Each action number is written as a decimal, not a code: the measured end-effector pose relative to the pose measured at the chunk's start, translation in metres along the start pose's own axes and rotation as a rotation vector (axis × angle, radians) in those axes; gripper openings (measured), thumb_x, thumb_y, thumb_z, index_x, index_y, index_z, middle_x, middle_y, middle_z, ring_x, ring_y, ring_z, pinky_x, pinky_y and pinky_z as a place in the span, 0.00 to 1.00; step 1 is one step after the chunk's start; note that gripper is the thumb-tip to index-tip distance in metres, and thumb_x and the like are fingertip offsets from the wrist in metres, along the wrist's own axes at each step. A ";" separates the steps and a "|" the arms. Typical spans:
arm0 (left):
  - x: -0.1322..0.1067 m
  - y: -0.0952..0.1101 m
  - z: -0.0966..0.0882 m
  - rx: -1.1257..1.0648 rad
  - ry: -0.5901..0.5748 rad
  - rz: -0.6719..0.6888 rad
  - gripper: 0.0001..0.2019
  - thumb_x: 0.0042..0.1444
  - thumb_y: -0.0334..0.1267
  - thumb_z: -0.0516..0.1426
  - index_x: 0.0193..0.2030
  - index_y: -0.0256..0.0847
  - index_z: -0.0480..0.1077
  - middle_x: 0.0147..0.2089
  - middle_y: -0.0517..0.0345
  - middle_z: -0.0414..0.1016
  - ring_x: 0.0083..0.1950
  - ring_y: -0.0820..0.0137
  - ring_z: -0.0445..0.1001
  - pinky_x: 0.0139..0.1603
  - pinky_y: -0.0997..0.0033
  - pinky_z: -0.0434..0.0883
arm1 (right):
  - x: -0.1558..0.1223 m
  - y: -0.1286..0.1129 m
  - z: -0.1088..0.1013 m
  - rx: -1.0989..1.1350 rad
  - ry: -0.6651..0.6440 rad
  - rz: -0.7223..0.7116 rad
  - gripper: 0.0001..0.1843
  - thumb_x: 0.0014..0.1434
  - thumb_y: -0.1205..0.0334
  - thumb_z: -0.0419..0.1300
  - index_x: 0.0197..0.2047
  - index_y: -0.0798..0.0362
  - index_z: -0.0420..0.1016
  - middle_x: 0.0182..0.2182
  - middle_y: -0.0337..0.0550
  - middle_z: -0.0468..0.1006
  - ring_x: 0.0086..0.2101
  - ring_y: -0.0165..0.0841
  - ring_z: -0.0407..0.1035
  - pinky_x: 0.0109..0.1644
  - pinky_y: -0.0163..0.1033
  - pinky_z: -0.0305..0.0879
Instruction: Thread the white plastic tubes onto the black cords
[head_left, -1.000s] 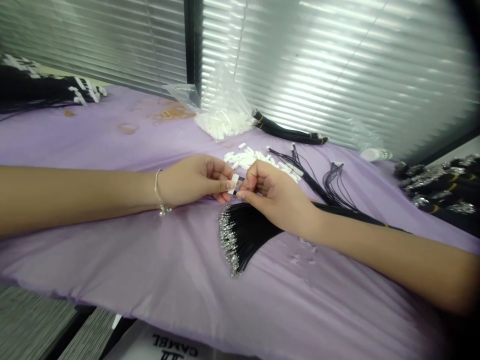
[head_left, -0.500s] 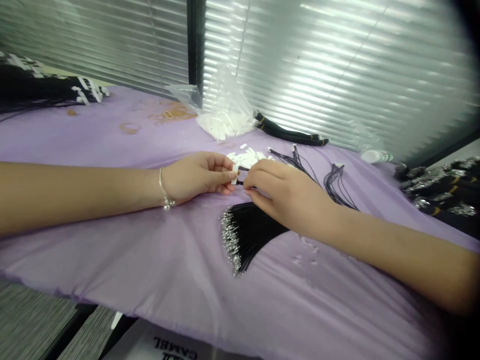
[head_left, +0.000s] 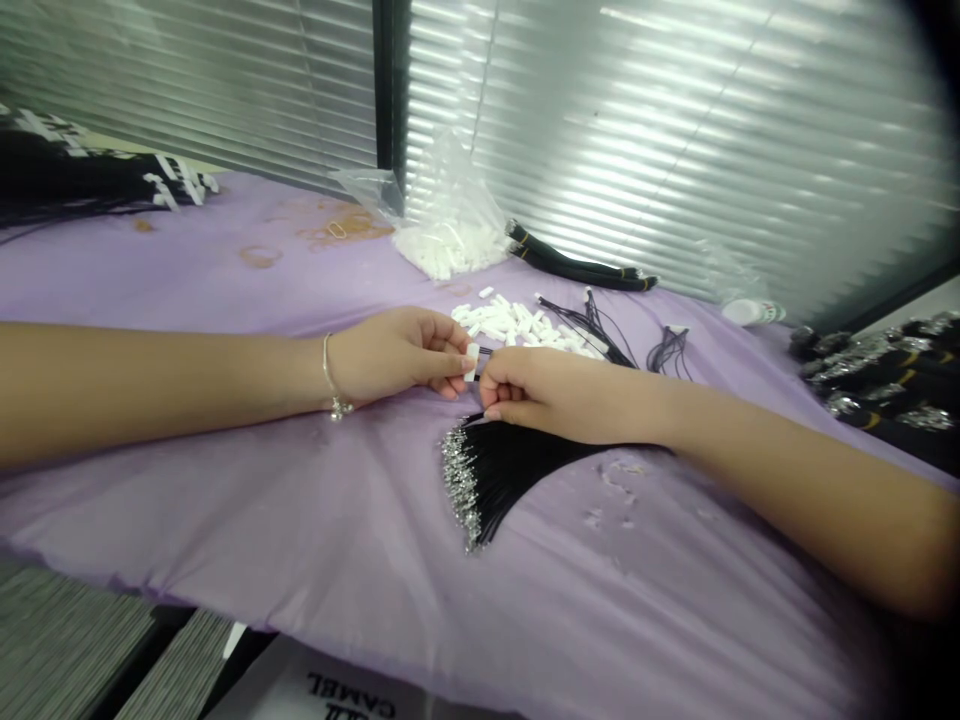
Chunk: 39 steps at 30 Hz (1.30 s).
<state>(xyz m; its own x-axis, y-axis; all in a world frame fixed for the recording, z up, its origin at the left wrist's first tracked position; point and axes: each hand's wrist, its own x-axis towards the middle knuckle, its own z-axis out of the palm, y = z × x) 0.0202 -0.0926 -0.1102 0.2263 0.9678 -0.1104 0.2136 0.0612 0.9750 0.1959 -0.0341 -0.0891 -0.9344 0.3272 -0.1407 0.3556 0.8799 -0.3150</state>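
My left hand pinches a small white plastic connector housing between thumb and fingers. Short lengths of black wire run from the housing toward my right hand. That hand is closed close beside it, thumb and fingertips pinched at a black wire on the upper edge of a fanned bundle of black wires. Shiny metal terminals tip the bundle's left end. The bundle lies on the purple cloth below my right hand, which hides part of the wires.
Loose white housings lie behind my hands, before a clear bag of more. Black wires with white housings and tied bundles lie behind right. More wire bundles sit far right, others far left, near rubber bands.
My right hand has drawn back from the housing and lowered to the top edge of the wire bundle, fingers curling in. My left hand still holds the housing, almost unmoved.
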 end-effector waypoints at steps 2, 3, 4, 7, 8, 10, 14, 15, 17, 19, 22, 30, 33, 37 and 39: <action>0.001 -0.001 -0.001 0.026 -0.013 0.009 0.04 0.53 0.31 0.55 0.35 0.31 0.66 0.28 0.59 0.71 0.27 0.80 0.68 0.33 0.81 0.68 | -0.002 -0.002 0.001 -0.033 -0.004 -0.031 0.04 0.54 0.67 0.51 0.32 0.55 0.66 0.29 0.39 0.69 0.28 0.26 0.61 0.31 0.32 0.56; 0.001 -0.001 -0.002 0.028 -0.016 0.011 0.04 0.53 0.31 0.55 0.35 0.31 0.66 0.28 0.59 0.71 0.27 0.80 0.68 0.32 0.81 0.68 | -0.004 -0.003 0.001 -0.039 0.015 -0.039 0.04 0.54 0.67 0.50 0.32 0.55 0.66 0.30 0.40 0.69 0.29 0.26 0.60 0.33 0.33 0.57; 0.001 -0.001 -0.002 0.029 -0.016 0.014 0.04 0.53 0.31 0.55 0.35 0.32 0.66 0.28 0.60 0.71 0.27 0.80 0.68 0.32 0.81 0.68 | -0.006 -0.004 0.002 -0.039 0.034 -0.035 0.05 0.55 0.67 0.50 0.32 0.55 0.65 0.31 0.40 0.69 0.29 0.26 0.60 0.33 0.33 0.57; 0.000 0.000 -0.002 0.024 -0.010 0.014 0.05 0.53 0.32 0.55 0.35 0.32 0.66 0.27 0.61 0.71 0.27 0.80 0.69 0.33 0.81 0.68 | -0.012 -0.007 0.006 -0.011 0.089 0.035 0.06 0.57 0.64 0.48 0.33 0.54 0.64 0.29 0.39 0.68 0.28 0.26 0.60 0.31 0.33 0.56; -0.001 0.000 -0.001 0.023 -0.008 0.012 0.05 0.53 0.32 0.55 0.36 0.32 0.66 0.27 0.61 0.71 0.27 0.80 0.69 0.33 0.80 0.68 | -0.013 -0.008 0.007 0.002 0.105 0.057 0.06 0.57 0.63 0.48 0.33 0.54 0.64 0.28 0.38 0.69 0.27 0.26 0.60 0.31 0.33 0.56; -0.001 0.002 -0.001 0.031 -0.008 0.009 0.05 0.53 0.32 0.54 0.36 0.32 0.66 0.28 0.60 0.71 0.27 0.80 0.68 0.33 0.80 0.68 | -0.013 -0.007 0.009 0.034 0.139 0.077 0.06 0.57 0.63 0.50 0.32 0.54 0.65 0.27 0.37 0.69 0.27 0.26 0.61 0.30 0.33 0.55; -0.002 0.003 -0.001 0.058 -0.004 0.003 0.05 0.53 0.31 0.54 0.37 0.31 0.66 0.27 0.60 0.71 0.27 0.80 0.68 0.32 0.81 0.67 | -0.006 -0.004 0.010 0.101 0.161 0.067 0.03 0.53 0.65 0.55 0.32 0.55 0.69 0.28 0.37 0.71 0.28 0.26 0.63 0.32 0.32 0.57; -0.002 0.003 -0.001 0.057 -0.002 0.001 0.05 0.53 0.31 0.54 0.37 0.31 0.66 0.27 0.60 0.71 0.27 0.80 0.68 0.32 0.81 0.67 | -0.004 -0.003 0.009 0.105 0.153 0.068 0.03 0.53 0.66 0.55 0.32 0.55 0.69 0.28 0.38 0.71 0.28 0.26 0.63 0.32 0.32 0.57; -0.001 0.003 -0.002 0.056 -0.005 0.003 0.05 0.53 0.31 0.54 0.37 0.31 0.66 0.27 0.60 0.71 0.27 0.80 0.69 0.32 0.81 0.68 | -0.002 -0.003 0.008 0.082 0.120 0.070 0.03 0.52 0.66 0.56 0.31 0.55 0.69 0.27 0.38 0.71 0.27 0.26 0.62 0.32 0.32 0.56; -0.001 0.003 -0.002 0.066 -0.015 0.009 0.05 0.53 0.31 0.55 0.37 0.31 0.66 0.27 0.60 0.71 0.27 0.80 0.69 0.32 0.81 0.68 | -0.002 -0.004 0.008 0.034 0.091 0.050 0.03 0.53 0.66 0.54 0.31 0.55 0.68 0.27 0.39 0.70 0.27 0.26 0.61 0.31 0.32 0.55; -0.002 0.002 -0.002 0.071 -0.023 0.016 0.05 0.53 0.31 0.55 0.36 0.31 0.66 0.28 0.60 0.71 0.27 0.80 0.69 0.33 0.81 0.68 | -0.005 -0.005 0.011 -0.023 0.118 -0.009 0.05 0.57 0.65 0.50 0.32 0.56 0.65 0.30 0.41 0.69 0.30 0.27 0.60 0.33 0.33 0.55; -0.004 0.002 -0.002 0.054 -0.014 0.009 0.06 0.53 0.32 0.55 0.37 0.32 0.67 0.28 0.59 0.72 0.27 0.79 0.69 0.33 0.80 0.68 | -0.013 -0.005 0.010 0.078 0.184 0.070 0.06 0.58 0.63 0.49 0.32 0.54 0.63 0.27 0.37 0.68 0.27 0.25 0.59 0.30 0.32 0.53; -0.004 0.003 -0.002 0.061 -0.007 0.011 0.05 0.52 0.32 0.55 0.36 0.33 0.67 0.27 0.59 0.71 0.27 0.78 0.70 0.32 0.80 0.67 | -0.012 -0.003 0.008 0.146 0.201 0.058 0.05 0.57 0.62 0.50 0.33 0.54 0.64 0.27 0.36 0.68 0.27 0.25 0.60 0.31 0.31 0.54; -0.004 0.005 -0.001 0.068 -0.014 0.019 0.05 0.53 0.32 0.54 0.36 0.33 0.67 0.26 0.60 0.70 0.26 0.79 0.69 0.31 0.80 0.67 | -0.010 -0.003 0.008 0.265 0.226 0.035 0.04 0.56 0.65 0.51 0.33 0.55 0.66 0.25 0.35 0.66 0.26 0.23 0.59 0.31 0.30 0.55; -0.005 0.005 0.000 0.077 -0.013 0.025 0.05 0.53 0.31 0.54 0.36 0.33 0.67 0.25 0.61 0.70 0.26 0.79 0.68 0.31 0.80 0.66 | -0.010 -0.002 0.007 0.315 0.231 0.028 0.04 0.55 0.66 0.51 0.32 0.56 0.66 0.24 0.35 0.65 0.25 0.23 0.58 0.30 0.29 0.55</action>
<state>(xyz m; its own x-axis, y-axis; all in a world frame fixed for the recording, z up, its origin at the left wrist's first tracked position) 0.0203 -0.0967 -0.1046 0.2447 0.9655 -0.0890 0.2803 0.0174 0.9597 0.2046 -0.0420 -0.0937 -0.8915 0.4502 0.0500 0.3367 0.7325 -0.5916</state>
